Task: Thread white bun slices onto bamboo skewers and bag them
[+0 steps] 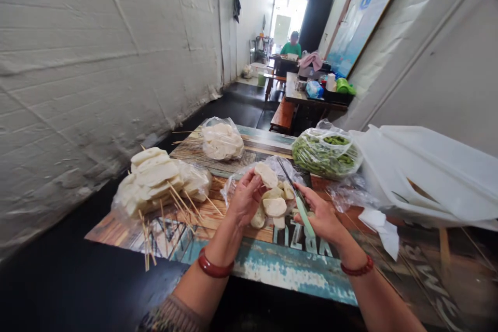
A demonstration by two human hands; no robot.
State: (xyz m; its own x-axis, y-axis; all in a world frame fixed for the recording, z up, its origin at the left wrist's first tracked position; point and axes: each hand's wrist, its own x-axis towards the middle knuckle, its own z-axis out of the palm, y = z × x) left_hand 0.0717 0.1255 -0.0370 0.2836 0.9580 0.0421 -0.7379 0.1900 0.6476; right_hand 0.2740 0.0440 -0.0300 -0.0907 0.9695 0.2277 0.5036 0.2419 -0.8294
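My left hand (246,198) is closed on a pale oval slice of food (266,175), pinched between thumb and fingers. In my right hand (319,213) is a knife (303,212) with a light green handle and a thin dark blade, its tip pointing up and away, close to the slice. Below and between both hands, pale cut chunks (274,207) lie on a clear plastic bag (229,187). To the left, flat pale slices (155,174) are piled with thin wooden skewers (181,202) sticking out from them.
A bag of pale pieces (222,140) and a bag of cut green vegetables (327,153) stand farther back on the patterned table (264,254). White plastic containers (436,166) and crumpled tissue (383,228) are at right. A person in green (291,47) sits at a far table.
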